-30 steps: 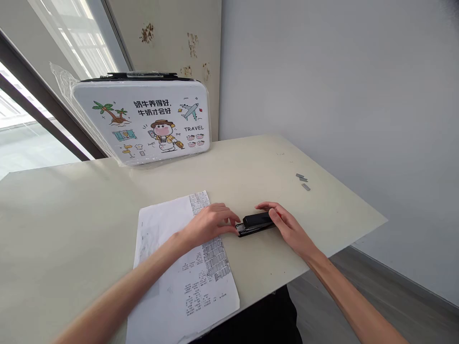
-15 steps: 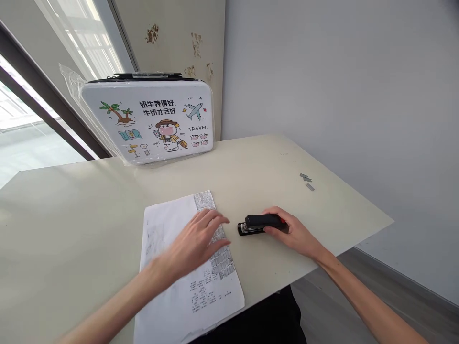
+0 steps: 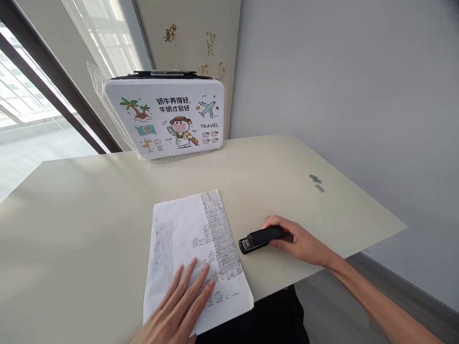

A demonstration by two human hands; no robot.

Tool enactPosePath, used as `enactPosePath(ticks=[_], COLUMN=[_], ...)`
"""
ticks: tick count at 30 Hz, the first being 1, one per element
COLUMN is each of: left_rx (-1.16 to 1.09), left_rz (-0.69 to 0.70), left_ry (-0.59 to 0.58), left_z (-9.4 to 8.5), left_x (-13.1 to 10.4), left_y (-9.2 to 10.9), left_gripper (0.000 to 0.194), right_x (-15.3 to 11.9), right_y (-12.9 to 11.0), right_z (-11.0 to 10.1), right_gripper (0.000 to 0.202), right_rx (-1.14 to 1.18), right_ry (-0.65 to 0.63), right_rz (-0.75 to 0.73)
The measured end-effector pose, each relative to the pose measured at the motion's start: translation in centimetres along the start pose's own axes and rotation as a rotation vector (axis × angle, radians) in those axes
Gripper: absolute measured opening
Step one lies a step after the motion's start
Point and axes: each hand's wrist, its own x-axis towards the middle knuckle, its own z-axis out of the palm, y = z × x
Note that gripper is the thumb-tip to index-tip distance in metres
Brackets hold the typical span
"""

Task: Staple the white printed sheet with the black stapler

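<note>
My left hand (image 3: 182,301) lies flat with fingers spread on the lower part of a printed sheet of paper (image 3: 182,215). Along the sheet's right side runs a dense band of staples (image 3: 221,234). Just right of the paper, my right hand (image 3: 297,241) is wrapped round a black stapler (image 3: 265,236), thumb on the near side and fingers over the far side. The stapler rests on the table, its front end pointing left toward the paper's edge. Its rear is partly hidden by my palm.
Several short grey staple strips (image 3: 317,183) lie on the right of the pale table (image 3: 89,229). A white travel-print case (image 3: 168,114) in clear plastic stands at the back. Beyond the right table edge is a grey wall (image 3: 340,86); a window (image 3: 28,95) is at left.
My left hand has moved down and left from above the staple band and now lies on the paper. The stapler has turned slightly, staying in my right hand. The view has shifted.
</note>
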Motion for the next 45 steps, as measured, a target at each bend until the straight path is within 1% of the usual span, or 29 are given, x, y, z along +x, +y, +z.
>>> enactPosePath(ticks=[2,4,7,10,14,17,20,22,25,27,32,40,45], left_rx=[-0.011,-0.015,-0.005,0.009,0.011,0.003,0.01,0.008,-0.003,-0.005,-0.009,-0.017,-0.019], left_rz=[0.023,0.017,0.021,0.07,0.098,0.102,0.104,0.108,0.11,0.109,0.119,0.118,0.113], left_ry=[0.052,0.081,0.035,0.0,-0.042,-0.049,-0.047,-0.046,-0.045,-0.048,-0.042,-0.01,-0.013], left_z=[0.0,0.4,1.3,2.0,2.2,1.9,1.8,2.0,2.2,2.2,2.2,2.7,2.9], left_x=[0.0,0.4,1.5,2.7,4.1,4.9,5.4,5.7,5.9,6.0,6.4,6.6,6.7], left_y=[0.1,0.1,0.1,0.0,-0.2,-0.1,-0.1,0.0,0.1,0.2,0.2,0.1,0.1], left_gripper=[0.087,0.091,0.103,0.112,0.113,0.109,0.105,0.103,0.101,0.101,0.099,0.095,0.094], right_x=[-0.1,-0.1,0.0,0.1,0.6,1.4,2.5,3.2,4.0,4.3,4.4,4.6,4.7], right_y=[-0.2,-0.3,-0.6,-0.9,-1.8,-2.9,-4.3,-5.1,-6.2,-6.7,-7.0,-7.2,-7.3], right_z=[0.0,0.0,-0.2,-0.7,-1.7,-2.0,-1.2,-0.2,1.3,1.8,2.1,2.3,2.6], right_gripper=[0.022,0.022,0.024,0.028,0.037,0.047,0.057,0.062,0.07,0.075,0.078,0.077,0.076], right_rx=[0.007,0.005,-0.011,-0.031,-0.066,-0.056,-0.112,-0.19,-0.294,-0.337,-0.384,-0.464,-0.509], right_ry=[-0.017,-0.029,-0.047,-0.071,-0.116,-0.087,-0.056,-0.053,-0.093,-0.122,-0.132,-0.169,-0.165], right_rz=[0.0,0.007,0.019,0.029,0.034,0.062,0.109,0.105,0.089,0.109,0.147,0.18,0.184])
